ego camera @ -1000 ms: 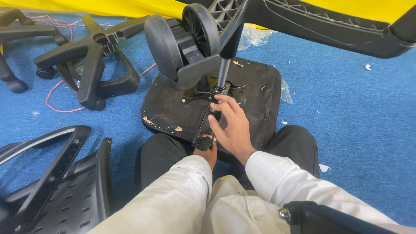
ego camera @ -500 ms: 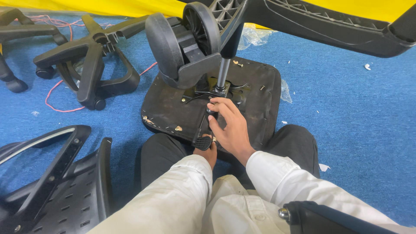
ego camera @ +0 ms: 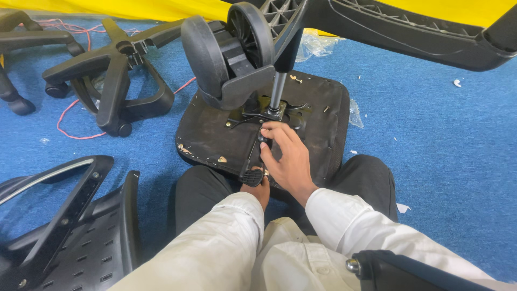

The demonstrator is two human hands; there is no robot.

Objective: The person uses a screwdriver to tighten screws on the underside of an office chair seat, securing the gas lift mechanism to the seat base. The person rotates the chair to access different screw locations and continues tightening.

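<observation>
The upside-down chair seat (ego camera: 215, 132) is lying on the blue floor (ego camera: 431, 134), right at the person's knees, so the metal plate (ego camera: 264, 113) is facing up. The right hand (ego camera: 288, 156) is closing around the black lever (ego camera: 263, 141) near the plate. The left hand (ego camera: 257, 189) is pinching the lever's flat paddle end (ego camera: 251, 176), keeping it steady. A big wheel (ego camera: 226, 54) is hanging over the plate and getting in the way. Another chair base (ego camera: 116, 81) is lying toward the floor's far left corner.
</observation>
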